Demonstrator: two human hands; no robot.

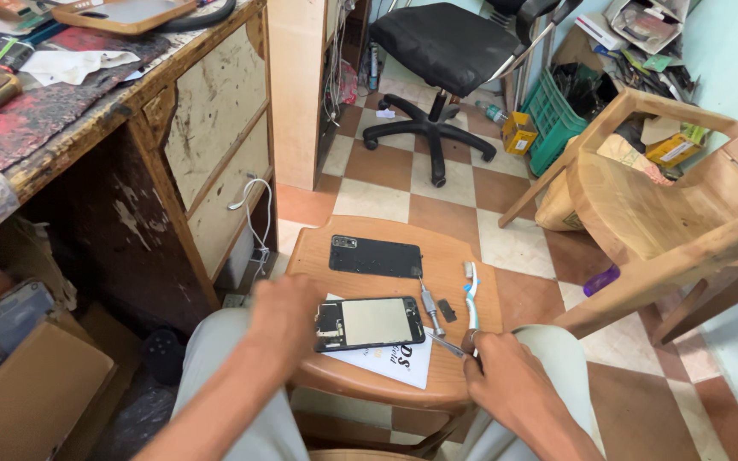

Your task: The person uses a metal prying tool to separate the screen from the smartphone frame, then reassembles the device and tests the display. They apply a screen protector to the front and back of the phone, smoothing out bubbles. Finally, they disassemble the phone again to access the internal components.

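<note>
Right hand (506, 376) gripping tweezers (446, 344) | left hand (284, 312) holding opened phone (369, 323) | green crate (553, 115): contents unclear

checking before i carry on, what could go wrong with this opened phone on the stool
1. The opened phone lies on a loose sheet of paper that overhangs the small stool; a nudge from the left hand could slide both off.
2. The screwdriver and a small dark part sit loose beside it and might roll or get knocked to the floor.
3. The tweezers at the right hand could scratch exposed parts.
</note>
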